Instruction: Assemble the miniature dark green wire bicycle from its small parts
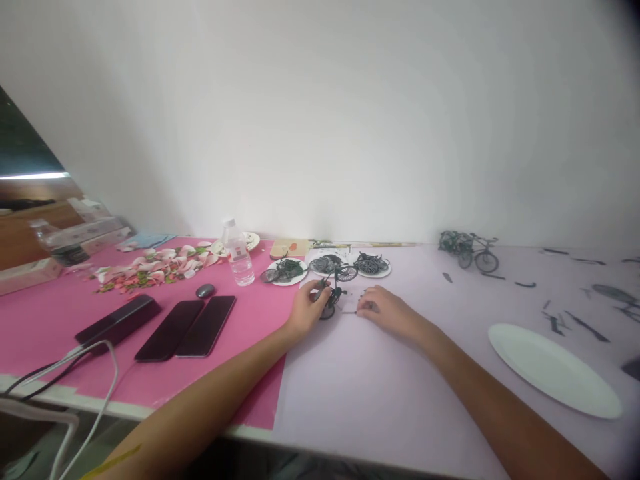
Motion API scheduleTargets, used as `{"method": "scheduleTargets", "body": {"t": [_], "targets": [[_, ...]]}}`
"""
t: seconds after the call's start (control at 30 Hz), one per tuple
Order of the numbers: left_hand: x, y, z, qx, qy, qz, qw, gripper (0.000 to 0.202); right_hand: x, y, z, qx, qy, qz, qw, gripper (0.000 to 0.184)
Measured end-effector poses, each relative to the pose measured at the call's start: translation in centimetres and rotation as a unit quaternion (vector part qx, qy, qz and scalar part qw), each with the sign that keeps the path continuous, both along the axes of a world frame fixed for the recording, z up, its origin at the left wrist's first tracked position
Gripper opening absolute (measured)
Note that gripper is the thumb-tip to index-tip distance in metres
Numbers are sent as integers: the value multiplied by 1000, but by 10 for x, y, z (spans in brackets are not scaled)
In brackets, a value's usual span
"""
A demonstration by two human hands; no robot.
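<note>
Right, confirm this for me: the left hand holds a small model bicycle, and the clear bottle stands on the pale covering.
Not quite: the head view shows the clear bottle standing on the pink covering. The left hand does hold a small model bicycle.

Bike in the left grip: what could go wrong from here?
The bike looks slender, so a hard squeeze by the left grip might bend it. The thin piece by the right grip could slip away. The bike overlaps the piled parts in view; if close enough, they might snag.
</note>
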State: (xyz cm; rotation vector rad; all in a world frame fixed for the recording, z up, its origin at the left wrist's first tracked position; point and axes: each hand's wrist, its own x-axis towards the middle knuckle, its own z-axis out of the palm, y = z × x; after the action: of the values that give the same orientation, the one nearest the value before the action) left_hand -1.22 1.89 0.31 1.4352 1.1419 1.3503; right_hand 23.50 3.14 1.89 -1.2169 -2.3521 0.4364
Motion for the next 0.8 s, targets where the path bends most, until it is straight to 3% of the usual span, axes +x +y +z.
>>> {"method": "scheduleTargets", "body": {"t": [0.23,0.4,0.47,0.63,0.8], "targets": [[1,-1,-4,17,11,12,1000,43,-11,-6,2,29,-17,-22,999,12],[0,-1,-4,28,24,25,999,42,-15,-8,3,19,57,-92,994,10],[0,-1,-3,32,21,28,999,41,-17,-8,4,51,107,-100,988,15],[1,-1,-2,35,14,19,999,39,-26,-12,9,186,155,-50,969,16],[1,-3,-1,64,38,15,997,37,-37,-22,10,210,188,-49,958,18]]}}
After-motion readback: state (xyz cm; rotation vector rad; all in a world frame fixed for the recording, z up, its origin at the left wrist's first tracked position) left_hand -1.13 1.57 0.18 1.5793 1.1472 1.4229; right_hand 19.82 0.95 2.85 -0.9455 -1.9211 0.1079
